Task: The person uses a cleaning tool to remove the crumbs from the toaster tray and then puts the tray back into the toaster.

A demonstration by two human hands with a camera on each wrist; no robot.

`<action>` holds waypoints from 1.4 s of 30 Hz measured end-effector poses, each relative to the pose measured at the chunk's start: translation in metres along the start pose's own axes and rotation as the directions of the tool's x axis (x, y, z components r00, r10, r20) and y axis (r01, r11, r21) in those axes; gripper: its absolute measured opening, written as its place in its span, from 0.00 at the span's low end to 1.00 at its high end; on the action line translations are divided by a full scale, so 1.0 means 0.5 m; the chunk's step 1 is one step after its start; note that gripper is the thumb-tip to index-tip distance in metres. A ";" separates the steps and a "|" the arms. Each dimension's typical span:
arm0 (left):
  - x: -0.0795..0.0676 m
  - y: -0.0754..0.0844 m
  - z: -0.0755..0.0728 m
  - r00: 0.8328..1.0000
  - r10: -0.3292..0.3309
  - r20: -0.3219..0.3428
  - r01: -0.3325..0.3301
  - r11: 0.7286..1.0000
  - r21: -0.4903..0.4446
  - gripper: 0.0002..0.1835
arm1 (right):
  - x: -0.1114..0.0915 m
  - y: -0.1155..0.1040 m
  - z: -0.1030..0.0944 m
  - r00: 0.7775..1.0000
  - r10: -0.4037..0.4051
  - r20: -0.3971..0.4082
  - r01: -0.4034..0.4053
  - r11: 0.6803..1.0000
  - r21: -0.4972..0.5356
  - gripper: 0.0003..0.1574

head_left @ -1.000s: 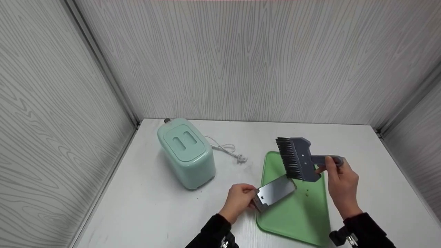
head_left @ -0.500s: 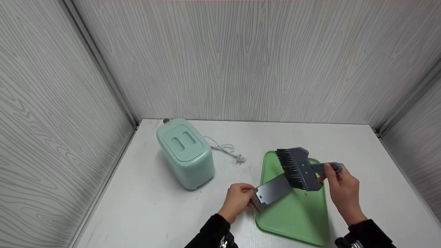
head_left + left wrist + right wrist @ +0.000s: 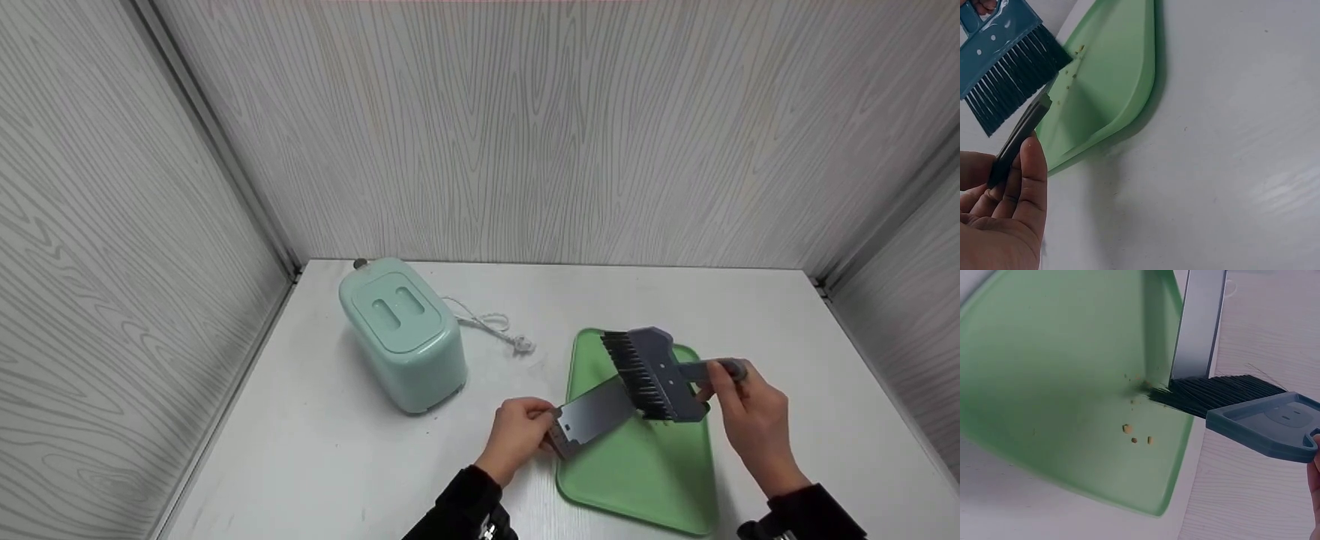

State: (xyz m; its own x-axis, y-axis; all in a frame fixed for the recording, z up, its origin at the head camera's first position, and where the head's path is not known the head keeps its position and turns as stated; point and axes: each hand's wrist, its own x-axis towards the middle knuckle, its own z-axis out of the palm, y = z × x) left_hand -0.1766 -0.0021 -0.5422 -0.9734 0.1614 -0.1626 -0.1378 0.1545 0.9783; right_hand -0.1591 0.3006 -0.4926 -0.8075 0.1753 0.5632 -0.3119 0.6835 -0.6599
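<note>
My left hand (image 3: 517, 431) pinches the near end of a flat metal crumb tray (image 3: 596, 415) between thumb and fingers. The crumb tray slants over the green tray (image 3: 637, 484), its far end overlapped by bristles. In my right hand (image 3: 759, 420) is a blue-grey brush (image 3: 660, 375), gripped by its handle, with dark bristles facing left. The right wrist view shows the bristles (image 3: 1202, 395) right at the crumb tray's end. Several small crumbs (image 3: 1127, 429) lie on the green tray below the brush.
A mint-green toaster (image 3: 405, 337) stands on the white table (image 3: 315, 457) to the left. Its white cord and plug (image 3: 521, 345) lie behind the green tray's left side. Grey wood-grain panels (image 3: 540, 135) enclose the table at the back and sides.
My right hand has brought the brush down and closer, so its bristles now overlap the crumb tray's far end. The left hand and crumb tray have barely moved.
</note>
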 end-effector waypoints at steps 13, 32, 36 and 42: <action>0.002 0.009 -0.002 0.999 0.019 -0.027 -0.020 0.999 -0.042 0.09 | -0.010 0.008 -0.012 0.998 -0.053 0.018 0.053 0.999 -0.005 0.04; 0.006 0.000 -0.007 0.999 0.004 -0.031 -0.006 0.998 -0.062 0.09 | -0.001 0.010 -0.045 0.995 -0.078 -0.068 0.079 0.997 0.008 0.06; 0.003 -0.002 -0.009 1.000 0.008 -0.028 -0.010 0.997 -0.074 0.09 | -0.001 0.010 -0.047 0.996 -0.041 -0.083 0.043 0.999 0.018 0.07; 0.001 -0.001 -0.011 1.000 0.004 -0.031 -0.006 0.998 -0.063 0.09 | 0.002 0.006 -0.049 0.995 0.021 -0.095 -0.018 0.999 0.027 0.07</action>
State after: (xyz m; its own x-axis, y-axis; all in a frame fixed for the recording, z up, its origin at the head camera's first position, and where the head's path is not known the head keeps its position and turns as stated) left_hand -0.1779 -0.0074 -0.5421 -0.9792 0.1314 -0.1545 -0.1431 0.0920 0.9854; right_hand -0.1488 0.3201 -0.4819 -0.7624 0.2559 0.5943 -0.3105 0.6611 -0.6830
